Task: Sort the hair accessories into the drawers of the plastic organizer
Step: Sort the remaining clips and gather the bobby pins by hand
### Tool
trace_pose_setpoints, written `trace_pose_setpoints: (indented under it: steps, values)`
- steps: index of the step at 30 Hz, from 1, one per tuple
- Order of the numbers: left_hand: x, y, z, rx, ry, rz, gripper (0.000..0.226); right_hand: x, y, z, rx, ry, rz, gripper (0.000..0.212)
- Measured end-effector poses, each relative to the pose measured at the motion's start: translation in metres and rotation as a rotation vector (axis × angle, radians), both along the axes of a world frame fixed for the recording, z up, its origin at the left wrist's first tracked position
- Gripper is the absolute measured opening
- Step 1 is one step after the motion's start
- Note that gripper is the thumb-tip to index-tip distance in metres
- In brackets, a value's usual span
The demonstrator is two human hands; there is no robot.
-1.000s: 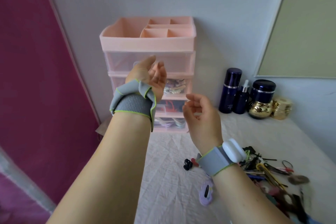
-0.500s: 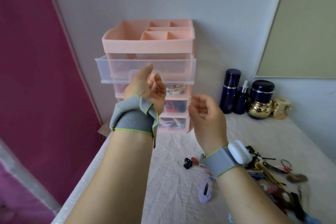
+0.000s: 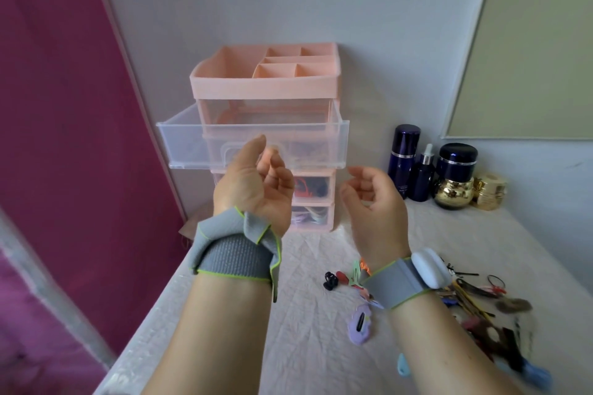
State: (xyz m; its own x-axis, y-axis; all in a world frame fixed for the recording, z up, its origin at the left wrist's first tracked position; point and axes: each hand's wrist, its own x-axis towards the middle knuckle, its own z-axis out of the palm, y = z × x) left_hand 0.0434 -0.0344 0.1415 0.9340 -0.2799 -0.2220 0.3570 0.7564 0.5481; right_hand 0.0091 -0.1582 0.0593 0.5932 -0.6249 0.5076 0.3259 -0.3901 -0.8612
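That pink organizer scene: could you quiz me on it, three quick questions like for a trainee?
1. True or false: the top drawer of the organizer stands pulled out.
2. Which holds a hair accessory: A) left hand B) right hand C) neither?
3. Fill in: the loose hair accessories lie on the ____.

Key: 1 true; 2 C; 3 table.

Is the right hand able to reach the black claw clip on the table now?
Probably yes. The right hand holds nothing, and the black claw clip lies uncovered on the table, left of the right wrist, with nothing over it.
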Motion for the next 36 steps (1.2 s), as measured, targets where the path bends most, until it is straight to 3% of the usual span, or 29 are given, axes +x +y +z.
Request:
trace_pose_setpoints:
  steps: [11,18,23,28,33,36]
  values:
    - [-0.020,-0.002,-0.020,0.069,-0.047,0.020,0.012,-0.037,-0.016,-0.002,0.069,0.026,-0.073,0.020]
    - [-0.044,-0.029,-0.076,0.321,-0.063,-0.135,0.015,-0.090,-0.047,-0.028,0.057,0.240,-0.082,0.013]
    - [-0.059,-0.052,-0.106,0.605,-0.312,-0.264,0.017,-0.119,-0.072,-0.050,0.022,0.334,-0.224,0.006]
    - [-0.085,-0.081,-0.126,1.044,-0.770,-0.387,0.007,-0.142,-0.096,-0.066,0.043,0.376,-0.334,0.010]
    - [-0.107,-0.096,-0.135,1.284,-1.314,-0.508,0.052,-0.152,-0.111,-0.070,0.045,0.425,-0.402,0.012]
    - [-0.114,-0.103,-0.146,1.595,-1.468,-0.593,0.072,-0.152,-0.110,-0.074,0.136,0.447,-0.375,0.012]
